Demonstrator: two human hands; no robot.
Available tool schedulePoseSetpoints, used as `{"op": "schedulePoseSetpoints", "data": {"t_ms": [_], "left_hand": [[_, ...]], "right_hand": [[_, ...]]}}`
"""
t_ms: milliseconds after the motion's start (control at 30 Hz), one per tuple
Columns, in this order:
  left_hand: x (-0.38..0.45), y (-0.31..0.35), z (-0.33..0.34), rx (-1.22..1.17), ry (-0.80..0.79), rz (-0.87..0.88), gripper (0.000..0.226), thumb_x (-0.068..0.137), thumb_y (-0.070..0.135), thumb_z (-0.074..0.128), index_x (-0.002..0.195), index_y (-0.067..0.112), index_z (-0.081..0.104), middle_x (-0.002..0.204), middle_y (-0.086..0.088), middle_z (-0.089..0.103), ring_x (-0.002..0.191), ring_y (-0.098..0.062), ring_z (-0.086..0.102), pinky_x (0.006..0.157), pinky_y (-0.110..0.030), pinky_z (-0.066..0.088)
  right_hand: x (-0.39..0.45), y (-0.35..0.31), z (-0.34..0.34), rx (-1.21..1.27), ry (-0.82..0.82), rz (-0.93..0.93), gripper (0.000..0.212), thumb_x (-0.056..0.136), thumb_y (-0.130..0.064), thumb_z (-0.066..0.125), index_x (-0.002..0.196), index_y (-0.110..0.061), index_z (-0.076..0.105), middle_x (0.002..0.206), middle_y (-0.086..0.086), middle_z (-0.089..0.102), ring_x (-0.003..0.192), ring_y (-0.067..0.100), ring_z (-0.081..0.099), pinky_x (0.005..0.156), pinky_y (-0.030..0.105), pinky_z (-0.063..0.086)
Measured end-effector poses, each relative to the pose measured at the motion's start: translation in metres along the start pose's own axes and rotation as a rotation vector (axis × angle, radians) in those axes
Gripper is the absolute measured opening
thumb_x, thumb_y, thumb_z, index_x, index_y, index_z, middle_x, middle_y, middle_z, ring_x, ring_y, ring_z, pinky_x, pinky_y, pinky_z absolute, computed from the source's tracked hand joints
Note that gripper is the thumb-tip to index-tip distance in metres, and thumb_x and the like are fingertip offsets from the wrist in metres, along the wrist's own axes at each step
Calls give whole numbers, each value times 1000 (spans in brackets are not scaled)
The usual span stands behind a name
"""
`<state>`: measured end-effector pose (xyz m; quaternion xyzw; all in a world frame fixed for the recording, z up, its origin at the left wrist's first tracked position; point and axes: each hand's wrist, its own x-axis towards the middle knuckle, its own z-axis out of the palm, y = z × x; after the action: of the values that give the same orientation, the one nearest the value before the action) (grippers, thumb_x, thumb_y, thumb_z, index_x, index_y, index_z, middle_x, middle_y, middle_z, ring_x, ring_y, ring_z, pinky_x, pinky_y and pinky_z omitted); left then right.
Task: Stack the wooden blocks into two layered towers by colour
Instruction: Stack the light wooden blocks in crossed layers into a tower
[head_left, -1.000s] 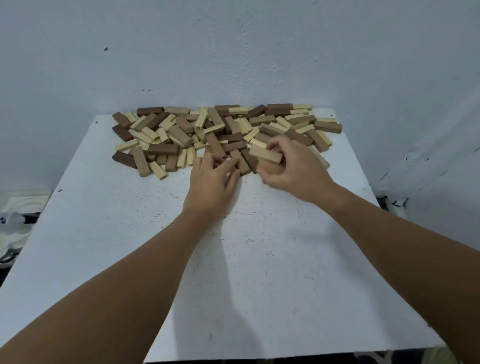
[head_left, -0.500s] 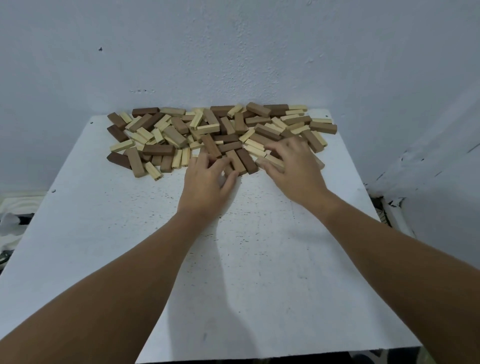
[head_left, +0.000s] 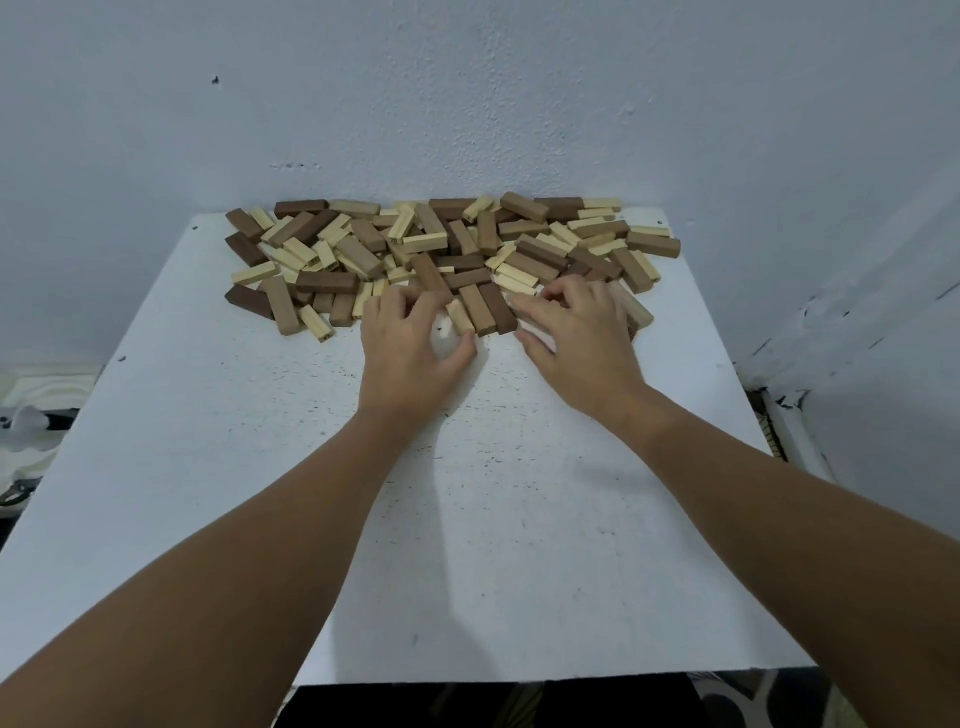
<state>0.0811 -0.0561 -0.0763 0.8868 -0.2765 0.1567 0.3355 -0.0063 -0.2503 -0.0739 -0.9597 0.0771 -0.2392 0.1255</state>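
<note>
- The wooden blocks (head_left: 447, 249), dark brown and pale mixed, lie in one loose heap along the far edge of the white surface (head_left: 493, 545), against the wall (head_left: 467, 93). From the centre of the surface the heap runs from about 10 o'clock through 12 to 2 o'clock. No tower has been begun; the near half serves as the likely building ground.
- Left hand (head_left: 410, 348): palm down at the heap's near edge, about 12 o'clock. Its fingers are curled and its thumb touches the near end of a pale block (head_left: 460, 317). This reads as a pinch to draw that block out, though the contact of the fingers is partly hidden.
- Right hand (head_left: 576, 338): palm down at about 1 o'clock, fingers bent onto pale blocks at the heap's edge. Whether it grips one or merely rests on them cannot be told.
- Both hands work the nearest fringe, judged the easiest place to sort by colour without disturbing the heap.
- Axis: the pale block lies flat, long axis running roughly 11 to 5 o'clock, near end toward the person. Two brown blocks (head_left: 488, 314) just beside it, at its 3 o'clock, lie nearly parallel.
- Elsewhere in the heap the long axes point every way; most blocks lie flat, some overlapping.
</note>
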Motion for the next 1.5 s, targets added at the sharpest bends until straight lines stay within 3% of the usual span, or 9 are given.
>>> {"op": "schedulePoseSetpoints", "data": {"t_ms": [133, 433, 600, 700, 867, 1033, 1133, 1233, 1500], "left_hand": [[-12, -5, -12, -11, -48, -131, 46, 89, 38, 70, 132, 28, 58, 120, -2, 47, 117, -23, 38, 100, -33, 33], [-13, -16, -31, 154, -235, -170, 60, 97, 52, 59, 153, 35, 44, 138, -4, 38, 129, -27, 31, 104, -34, 25], [-25, -27, -46, 163, -163, -122, 69, 94, 51, 62, 154, 27, 40, 136, -5, 40, 127, -26, 32, 104, -35, 23], [-25, -31, -47, 208, -133, -201, 70, 95, 53, 59, 156, 26, 39, 139, -6, 38, 129, -28, 29, 110, -43, 27], [-21, -31, -38, 196, -142, -170, 41, 98, 42, 55, 137, 29, 60, 140, -6, 40, 129, -30, 30, 109, -45, 28], [-31, -43, -39, 103, -22, -105, 8, 91, 17, 68, 96, 21, 71, 117, -1, 60, 108, -25, 44, 86, -45, 43], [-37, -45, -47, -35, -86, -103, 13, 95, 15, 66, 99, 24, 76, 105, 6, 65, 105, -18, 51, 89, -49, 49], [-42, -46, -54, -113, -161, -30, 12, 97, 16, 70, 103, 21, 79, 101, 6, 67, 104, -16, 54, 89, -38, 49], [-43, -42, -54, -137, -104, -3, 13, 94, 17, 75, 105, 20, 82, 96, 7, 72, 96, -14, 59, 81, -35, 52]], "right_hand": [[-5, -28, 4, -6, -54, -126, 39, 97, -35, 66, 137, -37, 65, 116, 2, 55, 104, 25, 46, 94, 41, 39], [-3, -59, 25, -43, 0, -45, 28, 97, -33, 64, 124, -34, 73, 108, 0, 53, 101, 26, 45, 89, 45, 40], [-9, -56, 24, 2, 43, -157, 20, 96, -36, 66, 112, -30, 76, 109, -7, 63, 106, 23, 54, 100, 40, 31], [-7, -58, 27, 43, 6, -178, 29, 98, -36, 66, 124, -25, 73, 107, -7, 66, 100, 21, 56, 103, 39, 30], [-2, -63, 26, 75, -42, -119, 17, 98, -30, 66, 111, -26, 75, 99, -7, 65, 97, 22, 54, 96, 40, 30], [-4, -81, 34, 199, -98, -2, 11, 97, -29, 65, 102, -25, 74, 99, -7, 64, 100, 19, 51, 88, 39, 39], [-8, -77, 37, 278, -84, -14, 11, 95, -30, 68, 102, -24, 75, 103, -10, 64, 99, 11, 47, 86, 34, 39], [-8, -77, 36, 344, -89, -66, 14, 93, -31, 73, 103, -23, 77, 105, -11, 68, 102, 9, 48, 88, 28, 36], [-7, -77, 34, 365, -131, -98, 23, 95, -38, 73, 112, -25, 77, 105, -9, 72, 102, 15, 54, 88, 27, 40]]}}
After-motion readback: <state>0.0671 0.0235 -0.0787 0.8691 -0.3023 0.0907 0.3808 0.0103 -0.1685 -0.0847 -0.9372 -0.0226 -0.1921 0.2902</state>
